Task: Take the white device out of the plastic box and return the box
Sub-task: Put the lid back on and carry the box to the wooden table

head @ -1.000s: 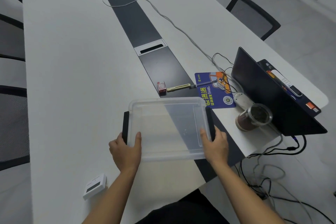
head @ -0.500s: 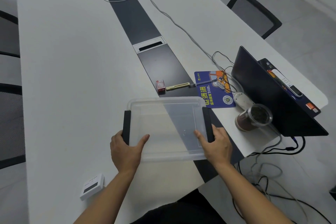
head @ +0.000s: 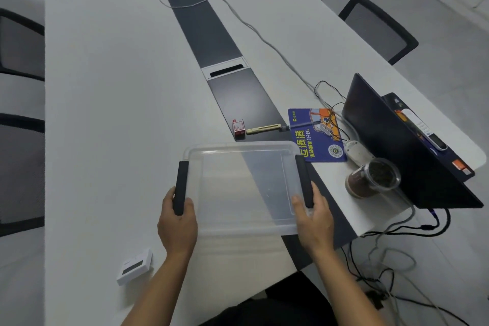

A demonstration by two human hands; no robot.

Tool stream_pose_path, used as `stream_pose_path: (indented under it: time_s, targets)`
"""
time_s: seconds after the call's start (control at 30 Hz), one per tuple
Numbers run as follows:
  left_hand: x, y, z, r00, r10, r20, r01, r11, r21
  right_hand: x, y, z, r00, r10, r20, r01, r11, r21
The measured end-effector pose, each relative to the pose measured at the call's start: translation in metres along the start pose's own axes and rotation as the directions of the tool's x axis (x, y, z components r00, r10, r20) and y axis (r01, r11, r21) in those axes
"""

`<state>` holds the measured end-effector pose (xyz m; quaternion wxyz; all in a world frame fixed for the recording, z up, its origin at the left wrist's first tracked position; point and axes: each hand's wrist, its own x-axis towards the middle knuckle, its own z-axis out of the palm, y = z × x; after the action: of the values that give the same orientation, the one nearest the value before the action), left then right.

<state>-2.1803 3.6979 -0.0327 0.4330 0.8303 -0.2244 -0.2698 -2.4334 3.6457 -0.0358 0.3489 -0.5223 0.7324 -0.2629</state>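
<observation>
Left of the plastic box (head: 243,188) the table (head: 111,103) lies bare and open far ahead; only the white device (head: 135,266) sits near the front edge, beside the left forearm; just beyond the box a small red box (head: 238,127) and a yellow cutter (head: 263,129) block the dark centre strip; to the right the way is crowded: a blue pad (head: 315,137), a jar (head: 373,177), tangled cables (head: 330,103) and a laptop (head: 402,145) stand close together.

Both forearms reach forward, left hand (head: 177,222) and right hand (head: 314,217) curled (thumbs inward, seemingly gripping) at matching height.
</observation>
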Motion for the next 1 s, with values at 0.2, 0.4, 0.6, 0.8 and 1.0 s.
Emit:
stream_pose_path:
  time_s: [0.2, 0.4, 0.6, 0.8, 1.0]
  targets:
    - [-0.041, 0.014, -0.015, 0.992, 0.01, -0.125, -0.029, 0.989, -0.148, 0.018, -0.016, -0.024, 0.972, -0.186, 0.146, 0.163, 0.975, 0.154]
    - [-0.102, 0.028, -0.025, 0.945, -0.048, -0.323, -0.007, 0.986, -0.166, 0.042, -0.041, -0.028, 0.885, -0.34, 0.318, 0.266, 0.93, 0.253]
    - [-0.15, 0.027, -0.081, 0.827, -0.076, -0.557, -0.027, 0.984, -0.174, 0.007, -0.091, -0.006, 0.718, -0.498, 0.486, 0.355, 0.863, 0.36]
    - [-0.186, 0.006, -0.183, 0.677, -0.041, -0.735, -0.119, 0.979, -0.164, -0.088, -0.152, 0.033, 0.531, -0.675, 0.512, 0.469, 0.737, 0.486]
    - [-0.226, -0.074, -0.322, 0.535, -0.096, -0.839, -0.153, 0.966, -0.208, -0.245, -0.187, 0.105, 0.381, -0.778, 0.499, 0.58, 0.622, 0.526]
